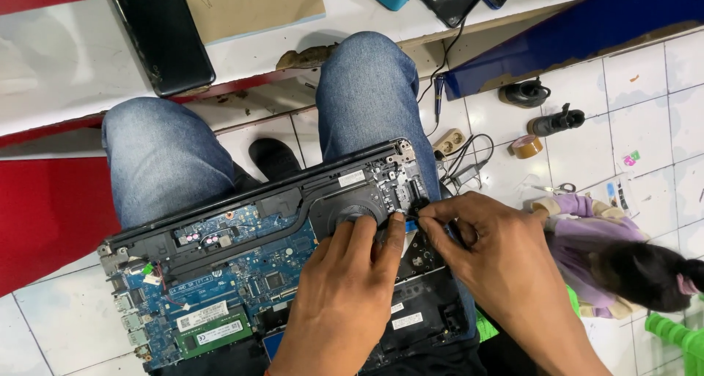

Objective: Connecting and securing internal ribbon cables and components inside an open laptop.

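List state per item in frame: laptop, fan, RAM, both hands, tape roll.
laptop: bottom cover off, board exposed, lying across lap
cooling fan: seated in the chassis
memory module: in its slot
left hand: fingertips pressing beside fan
right hand: pinching a small blue part
tape roll: flat on floor

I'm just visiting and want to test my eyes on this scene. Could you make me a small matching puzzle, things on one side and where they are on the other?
Things:
1. opened laptop
2. roll of brown tape
3. memory stick
4. scissors

Places:
A. on the white floor tiles, next to a black shoe
B. across the person's knees
C. on the tiles, above the child in purple
D. lower left of the blue circuit board

Pairs: 1-B, 2-A, 3-D, 4-C
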